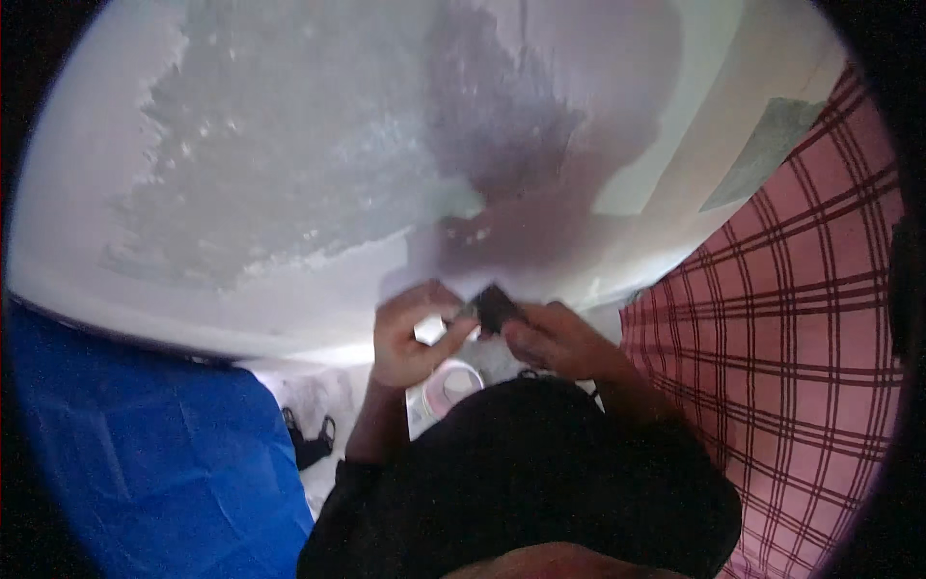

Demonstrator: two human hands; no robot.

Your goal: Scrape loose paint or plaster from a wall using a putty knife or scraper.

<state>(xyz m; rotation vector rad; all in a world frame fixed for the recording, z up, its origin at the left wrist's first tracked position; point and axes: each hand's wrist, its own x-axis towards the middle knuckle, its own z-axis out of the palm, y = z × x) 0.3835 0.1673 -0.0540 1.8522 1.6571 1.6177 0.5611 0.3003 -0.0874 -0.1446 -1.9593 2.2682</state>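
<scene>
My left hand (412,336) and my right hand (561,336) meet in front of my body, close to the lower part of a white wall (311,297). Between them is a small dark, flat, angular piece (494,309); its exact kind is unclear. The fingers of both hands hold it from opposite sides. A large grey patch (304,137) with ragged edges covers much of the wall above the hands, and a shadow falls over its right part. Below my left hand a round pale container (452,387) is partly hidden by my dark shirt.
A blue sheet (145,434) hangs at the left, with another person's feet (311,434) on the floor beside it. A pink plaid cloth (788,311) spans the right side. A grey-green rectangle (767,152) lies on the wall's right part.
</scene>
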